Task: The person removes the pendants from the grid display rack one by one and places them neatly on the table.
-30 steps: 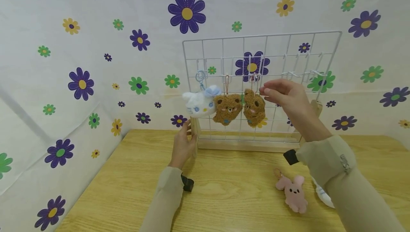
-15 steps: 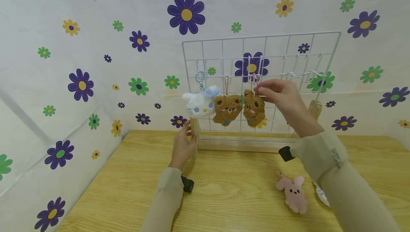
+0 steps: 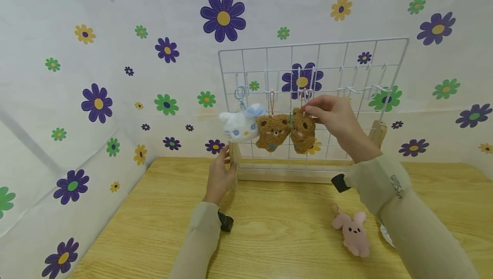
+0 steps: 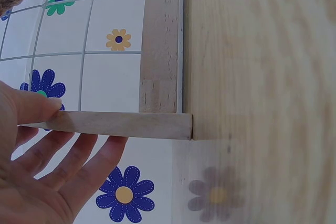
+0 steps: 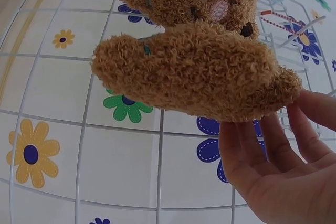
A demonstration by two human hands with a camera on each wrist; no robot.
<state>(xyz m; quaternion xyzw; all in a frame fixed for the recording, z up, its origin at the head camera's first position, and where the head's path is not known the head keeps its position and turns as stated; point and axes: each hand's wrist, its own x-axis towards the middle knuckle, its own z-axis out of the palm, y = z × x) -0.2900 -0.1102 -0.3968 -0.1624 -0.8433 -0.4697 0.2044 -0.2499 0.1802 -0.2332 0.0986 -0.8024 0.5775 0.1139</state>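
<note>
In the head view, a white wire grid rack (image 3: pixel 352 39) stands on wooden side posts. My left hand (image 3: pixel 220 177) grips its left wooden post (image 4: pixel 121 124), thumb on one side and fingers on the other in the left wrist view. My right hand (image 3: pixel 336 118) pinches the top of a brown bear plush keychain (image 3: pixel 302 133); the right wrist view shows thumb and fingers at the ear end of this plush (image 5: pixel 184 72). Another brown bear keychain (image 3: pixel 274 131) hangs beside it on the left. Farthest left hangs a white cat plush keychain (image 3: pixel 240 126) with a blue bow.
White hooks (image 3: pixel 348 89) stick out on the rack's right side. On the wooden table (image 3: pixel 265 227) lie a pink plush keychain (image 3: pixel 355 234) and a white item (image 3: pixel 386 235), mostly hidden by my right sleeve. A flowered cloth (image 3: pixel 185 9) hangs behind.
My right hand has moved left onto the top of the right-hand bear. That bear has shifted slightly left, towards the other bear. My left hand stays on the post.
</note>
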